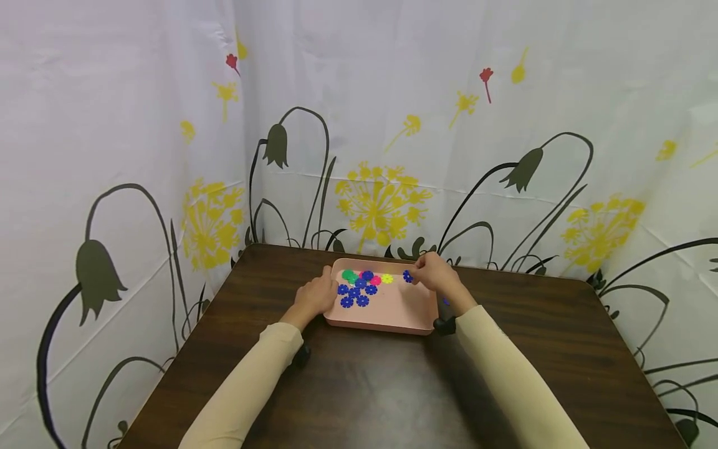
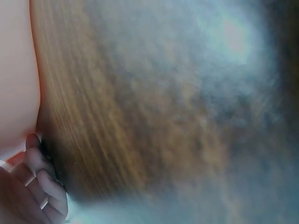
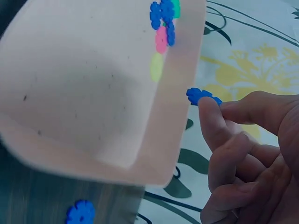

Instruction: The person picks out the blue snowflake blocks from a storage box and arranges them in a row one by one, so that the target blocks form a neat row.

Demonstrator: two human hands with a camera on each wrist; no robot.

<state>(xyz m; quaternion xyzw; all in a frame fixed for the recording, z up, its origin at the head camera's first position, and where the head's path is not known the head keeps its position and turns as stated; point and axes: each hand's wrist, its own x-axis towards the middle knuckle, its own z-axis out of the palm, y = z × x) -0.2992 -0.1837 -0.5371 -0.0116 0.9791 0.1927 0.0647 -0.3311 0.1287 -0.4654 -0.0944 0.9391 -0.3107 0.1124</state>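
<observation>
A pink rectangular tray (image 1: 392, 315) lies on the table, with flower-shaped plastic discs grouped at its left. Several are blue (image 1: 363, 301); others are green (image 1: 348, 275), pink (image 1: 375, 280) and yellow (image 1: 387, 279). My left hand (image 1: 317, 293) grips the tray's left edge, and its curled fingers (image 2: 49, 186) show against the outer side in the left wrist view. Above the tray's right part, my right hand (image 1: 437, 274) pinches one blue disc (image 3: 198, 95) between thumb and index finger. The other right fingers are curled.
Another blue disc (image 3: 81, 213) lies on the dark wooden table (image 1: 359, 386), just right of the tray. Behind the table hangs a white curtain (image 1: 449, 143) with printed flowers.
</observation>
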